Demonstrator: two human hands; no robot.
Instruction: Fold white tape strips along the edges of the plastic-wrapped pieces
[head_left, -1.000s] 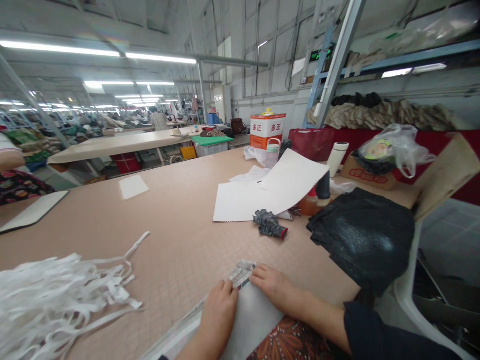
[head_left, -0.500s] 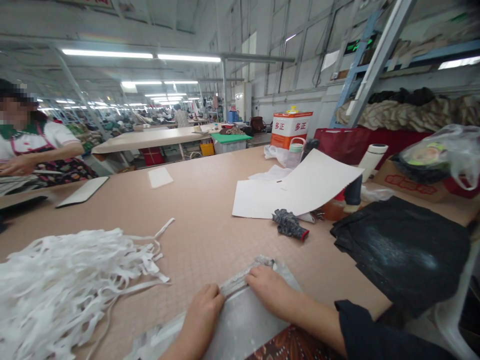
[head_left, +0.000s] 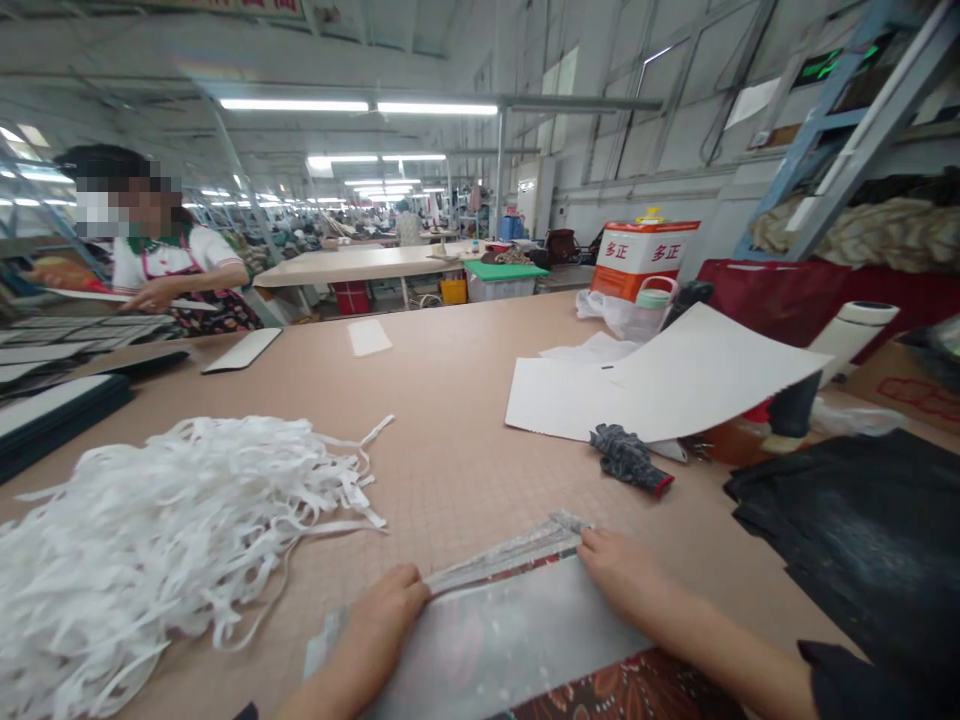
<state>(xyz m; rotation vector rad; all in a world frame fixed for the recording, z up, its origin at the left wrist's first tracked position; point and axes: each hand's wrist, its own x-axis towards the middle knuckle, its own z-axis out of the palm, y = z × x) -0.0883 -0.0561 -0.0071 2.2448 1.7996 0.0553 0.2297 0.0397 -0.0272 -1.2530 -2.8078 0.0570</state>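
Clear plastic bag (head_left: 510, 630) flat on tabletop (head_left: 450, 420) at 6 o'clock, left hand (head_left: 379, 620) and right hand (head_left: 626, 580) pinching its folded top edge, white strips (head_left: 165, 530) at 9 o'clock.

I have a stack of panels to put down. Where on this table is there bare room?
The widest bare table runs between the white strips and the white sheets, back to a small white piece. It is crowded right of the grey glove and at the clear bag under both hands.
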